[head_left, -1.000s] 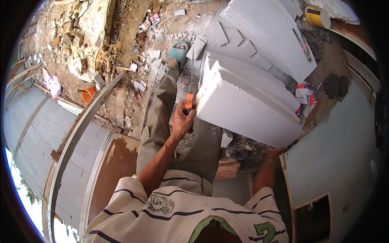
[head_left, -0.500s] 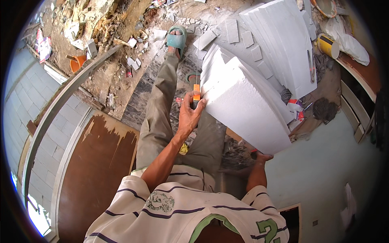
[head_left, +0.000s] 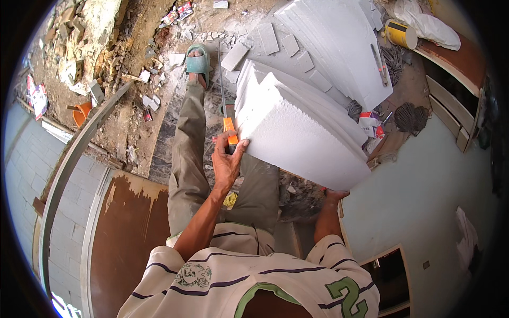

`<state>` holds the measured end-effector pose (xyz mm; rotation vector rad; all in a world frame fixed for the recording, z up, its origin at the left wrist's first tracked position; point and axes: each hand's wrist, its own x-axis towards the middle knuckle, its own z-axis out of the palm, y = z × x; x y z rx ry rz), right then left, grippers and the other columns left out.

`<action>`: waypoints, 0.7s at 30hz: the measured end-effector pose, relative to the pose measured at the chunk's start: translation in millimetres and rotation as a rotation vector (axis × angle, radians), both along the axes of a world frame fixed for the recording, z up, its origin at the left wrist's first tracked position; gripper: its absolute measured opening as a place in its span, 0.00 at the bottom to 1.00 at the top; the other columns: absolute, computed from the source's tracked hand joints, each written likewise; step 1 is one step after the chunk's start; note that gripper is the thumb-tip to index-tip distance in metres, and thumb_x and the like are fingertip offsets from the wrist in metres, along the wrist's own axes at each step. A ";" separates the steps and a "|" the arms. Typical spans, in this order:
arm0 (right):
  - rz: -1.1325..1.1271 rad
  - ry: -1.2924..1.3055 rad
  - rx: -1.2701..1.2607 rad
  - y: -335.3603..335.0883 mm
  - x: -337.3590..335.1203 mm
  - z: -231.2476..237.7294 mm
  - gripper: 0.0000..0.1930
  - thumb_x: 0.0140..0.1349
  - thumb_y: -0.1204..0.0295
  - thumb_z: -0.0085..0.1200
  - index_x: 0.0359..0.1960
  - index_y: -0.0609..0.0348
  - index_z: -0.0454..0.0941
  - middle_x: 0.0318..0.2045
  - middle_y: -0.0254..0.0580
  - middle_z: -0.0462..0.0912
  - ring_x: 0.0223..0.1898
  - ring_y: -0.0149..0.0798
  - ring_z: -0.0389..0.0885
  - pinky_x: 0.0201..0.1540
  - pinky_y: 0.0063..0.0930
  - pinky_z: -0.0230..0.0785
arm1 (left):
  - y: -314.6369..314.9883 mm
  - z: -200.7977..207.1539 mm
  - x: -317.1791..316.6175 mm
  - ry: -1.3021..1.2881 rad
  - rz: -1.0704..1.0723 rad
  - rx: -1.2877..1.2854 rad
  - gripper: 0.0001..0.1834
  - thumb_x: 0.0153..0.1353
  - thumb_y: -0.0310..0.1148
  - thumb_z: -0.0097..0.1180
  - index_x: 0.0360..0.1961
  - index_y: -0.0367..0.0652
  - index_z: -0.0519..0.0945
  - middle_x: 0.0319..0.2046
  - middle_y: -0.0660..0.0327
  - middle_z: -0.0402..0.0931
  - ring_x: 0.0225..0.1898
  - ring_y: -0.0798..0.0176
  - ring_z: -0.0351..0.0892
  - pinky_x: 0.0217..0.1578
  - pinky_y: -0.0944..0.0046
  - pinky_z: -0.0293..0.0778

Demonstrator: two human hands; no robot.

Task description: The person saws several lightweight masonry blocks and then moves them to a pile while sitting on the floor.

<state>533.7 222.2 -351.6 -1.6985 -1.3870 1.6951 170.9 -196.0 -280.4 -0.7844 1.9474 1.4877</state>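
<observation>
My left hand (head_left: 227,164) is closed round the orange-and-black handle of a long-bladed cutter (head_left: 229,129). Its thin metal blade points away from me, along the left side of a stack of white foam boards (head_left: 302,138). The thumb of that hand meets the near left corner of the stack. At the near right corner, my right hand (head_left: 335,197) grips the edge of the boards, its fingers mostly hidden behind them. A small red bit shows beside that hand; what it belongs to cannot be made out. The stack sits tilted over my right leg.
More white foam boards (head_left: 339,47) lie beyond, with another thin cutter (head_left: 380,66) on them. Broken pale tile pieces (head_left: 268,38) and rubble (head_left: 74,37) cover the floor. A yellow tin (head_left: 400,34) stands at far right. A curved-looking rail (head_left: 74,153) runs along the left.
The view has shifted, so the scene sits farther left and slightly higher. The cutter's blade now shows longer and tilts left. Both hands keep their places at the foam stack.
</observation>
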 end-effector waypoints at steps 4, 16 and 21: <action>0.647 -0.325 0.520 -1.0 2.5 -5.5 0.33 0.66 0.46 0.37 0.65 0.53 0.68 0.64 0.44 0.70 0.64 0.55 0.67 0.64 0.58 0.61 | -4.7 -8.2 5.6 0.042 -0.078 -0.067 0.16 0.64 0.39 0.64 0.47 0.41 0.76 0.33 0.67 0.70 0.31 0.74 0.62 0.32 0.71 0.63; -0.655 -0.110 -0.031 -42.9 -80.9 36.6 0.38 0.70 0.37 0.31 0.73 0.49 0.56 0.72 0.38 0.58 0.71 0.49 0.57 0.70 0.56 0.50 | -17.0 -9.8 4.6 0.021 -0.104 0.059 0.15 0.69 0.38 0.59 0.48 0.38 0.74 0.37 0.68 0.72 0.34 0.77 0.65 0.37 0.75 0.64; -0.760 -0.117 -0.047 -46.6 -86.8 40.8 0.36 0.72 0.41 0.32 0.73 0.49 0.56 0.72 0.38 0.57 0.70 0.48 0.58 0.69 0.51 0.53 | -25.2 -10.5 2.9 0.047 -0.220 -0.001 0.19 0.70 0.45 0.56 0.48 0.39 0.74 0.34 0.70 0.70 0.32 0.77 0.63 0.35 0.74 0.61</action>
